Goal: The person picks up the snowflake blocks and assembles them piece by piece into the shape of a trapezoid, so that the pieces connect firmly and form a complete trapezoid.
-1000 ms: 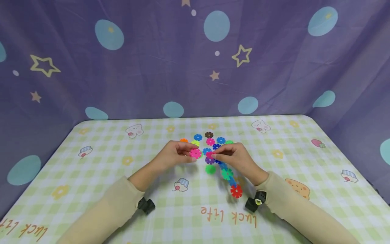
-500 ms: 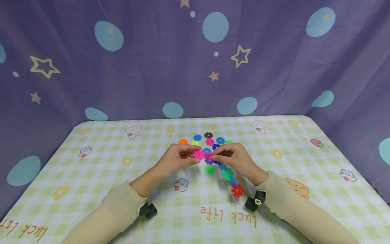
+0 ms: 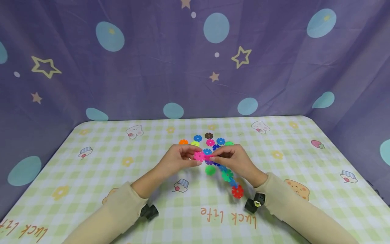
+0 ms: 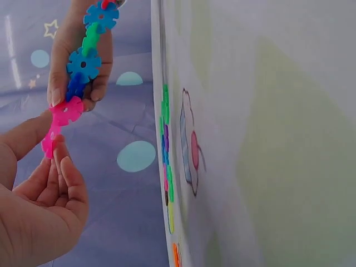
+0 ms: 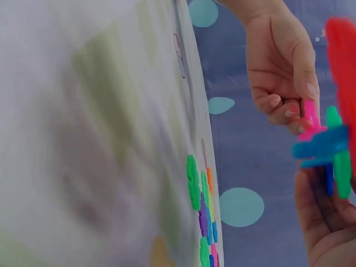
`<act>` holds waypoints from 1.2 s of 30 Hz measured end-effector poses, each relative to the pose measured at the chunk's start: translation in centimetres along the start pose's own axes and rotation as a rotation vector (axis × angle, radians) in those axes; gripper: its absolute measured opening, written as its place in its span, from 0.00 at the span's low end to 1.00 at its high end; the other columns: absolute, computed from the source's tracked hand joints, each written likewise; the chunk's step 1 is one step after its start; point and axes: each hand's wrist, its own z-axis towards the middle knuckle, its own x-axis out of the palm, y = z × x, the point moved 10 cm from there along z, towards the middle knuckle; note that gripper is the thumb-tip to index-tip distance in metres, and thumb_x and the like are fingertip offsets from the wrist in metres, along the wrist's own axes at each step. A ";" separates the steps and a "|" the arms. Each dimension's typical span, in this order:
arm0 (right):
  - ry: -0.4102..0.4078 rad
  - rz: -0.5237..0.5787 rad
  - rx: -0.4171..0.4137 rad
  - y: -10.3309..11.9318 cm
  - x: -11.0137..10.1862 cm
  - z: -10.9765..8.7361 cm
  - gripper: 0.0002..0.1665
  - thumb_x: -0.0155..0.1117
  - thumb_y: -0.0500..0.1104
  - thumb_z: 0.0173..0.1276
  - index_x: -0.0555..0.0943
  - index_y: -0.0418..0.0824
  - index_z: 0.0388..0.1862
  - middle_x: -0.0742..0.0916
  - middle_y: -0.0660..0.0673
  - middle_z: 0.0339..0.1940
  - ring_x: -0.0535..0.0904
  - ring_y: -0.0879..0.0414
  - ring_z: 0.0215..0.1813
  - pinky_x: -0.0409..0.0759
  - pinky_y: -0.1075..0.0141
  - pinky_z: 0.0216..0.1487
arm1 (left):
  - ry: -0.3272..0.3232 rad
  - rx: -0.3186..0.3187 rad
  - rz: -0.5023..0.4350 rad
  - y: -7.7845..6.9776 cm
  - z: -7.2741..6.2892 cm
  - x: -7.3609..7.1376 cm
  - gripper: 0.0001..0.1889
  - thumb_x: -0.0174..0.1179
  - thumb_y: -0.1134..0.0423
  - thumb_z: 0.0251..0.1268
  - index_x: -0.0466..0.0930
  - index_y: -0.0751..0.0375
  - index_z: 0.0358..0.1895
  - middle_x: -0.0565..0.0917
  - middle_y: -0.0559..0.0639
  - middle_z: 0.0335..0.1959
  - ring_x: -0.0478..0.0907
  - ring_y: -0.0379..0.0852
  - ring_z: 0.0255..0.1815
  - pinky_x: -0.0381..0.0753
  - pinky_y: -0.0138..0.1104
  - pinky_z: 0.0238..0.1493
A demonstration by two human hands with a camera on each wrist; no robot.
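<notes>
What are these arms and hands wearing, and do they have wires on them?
The left hand and right hand are bare, without gloves. Plain beige long sleeves cover the forearms. A small black, blocky left wrist camera and right wrist camera sit by the cuffs; the right one bears a yellowish mark. No wires show.

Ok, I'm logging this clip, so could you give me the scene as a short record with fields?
Left hand: holds a bright pink notched plastic disc
Right hand: holds a chain of multicoloured notched plastic discs
Contact: disc touches the chain's pink end; interlocking unclear
Laid out: loose coloured plastic discs on a green-checked cloth
Backdrop: purple fabric curtain
</notes>
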 end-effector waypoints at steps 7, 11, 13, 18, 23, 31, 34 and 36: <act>0.040 0.022 -0.074 0.5 0.5 -0.1 0.06 0.66 0.33 0.60 0.86 0.32 0.35 0.87 0.39 0.37 0.84 0.46 0.36 0.83 0.63 0.36 | 0.045 0.025 0.080 -0.1 0.0 0.3 0.18 0.68 0.68 0.53 0.82 0.65 0.50 0.84 0.52 0.36 0.75 0.45 0.33 0.78 0.30 0.35; 0.021 -0.024 -0.070 0.6 0.4 -0.1 0.05 0.68 0.35 0.60 0.88 0.35 0.34 0.88 0.40 0.39 0.83 0.53 0.38 0.81 0.67 0.33 | 0.067 0.116 0.176 -1.0 -0.3 0.6 0.18 0.68 0.69 0.53 0.82 0.67 0.50 0.84 0.54 0.37 0.76 0.43 0.32 0.79 0.30 0.37; 0.002 -0.040 -0.069 0.7 0.3 -0.2 0.05 0.68 0.35 0.59 0.88 0.36 0.34 0.87 0.38 0.40 0.83 0.55 0.39 0.81 0.67 0.33 | 0.070 0.170 0.205 -1.6 -0.4 0.7 0.19 0.68 0.70 0.53 0.81 0.68 0.50 0.85 0.55 0.39 0.77 0.41 0.32 0.80 0.30 0.39; -0.024 -0.058 -0.083 0.9 0.2 -0.3 0.06 0.69 0.35 0.59 0.88 0.34 0.34 0.88 0.38 0.38 0.85 0.55 0.40 0.83 0.64 0.36 | 0.077 0.245 0.265 -2.6 -0.7 1.3 0.19 0.67 0.71 0.54 0.80 0.68 0.52 0.85 0.54 0.41 0.80 0.39 0.34 0.80 0.34 0.45; -0.035 -0.066 -0.085 0.7 0.4 -0.4 0.06 0.69 0.34 0.58 0.87 0.33 0.35 0.88 0.41 0.36 0.85 0.55 0.39 0.84 0.63 0.36 | 0.068 0.209 0.307 -2.5 -0.7 1.4 0.19 0.67 0.70 0.55 0.81 0.65 0.52 0.86 0.51 0.42 0.82 0.38 0.37 0.68 0.43 0.58; -0.039 -0.066 -0.089 0.8 0.2 -0.3 0.06 0.69 0.35 0.59 0.87 0.33 0.35 0.88 0.40 0.36 0.85 0.55 0.39 0.84 0.63 0.37 | 0.057 0.190 0.277 -2.3 -0.6 1.4 0.21 0.66 0.70 0.55 0.79 0.68 0.54 0.84 0.55 0.47 0.81 0.41 0.39 0.79 0.32 0.47; -0.039 -0.074 -0.101 0.9 0.1 -0.3 0.06 0.69 0.34 0.58 0.88 0.34 0.34 0.88 0.40 0.36 0.85 0.55 0.38 0.84 0.64 0.35 | 0.065 0.175 0.264 -2.0 -0.4 1.4 0.20 0.66 0.69 0.56 0.79 0.66 0.54 0.84 0.55 0.48 0.81 0.42 0.39 0.79 0.31 0.47; -0.037 -0.078 -0.104 0.9 0.1 -0.2 0.05 0.69 0.35 0.58 0.88 0.34 0.34 0.88 0.40 0.37 0.84 0.54 0.37 0.83 0.64 0.33 | 0.069 0.159 0.250 -1.6 -0.2 1.3 0.20 0.66 0.69 0.56 0.80 0.64 0.54 0.84 0.54 0.47 0.81 0.42 0.39 0.80 0.32 0.46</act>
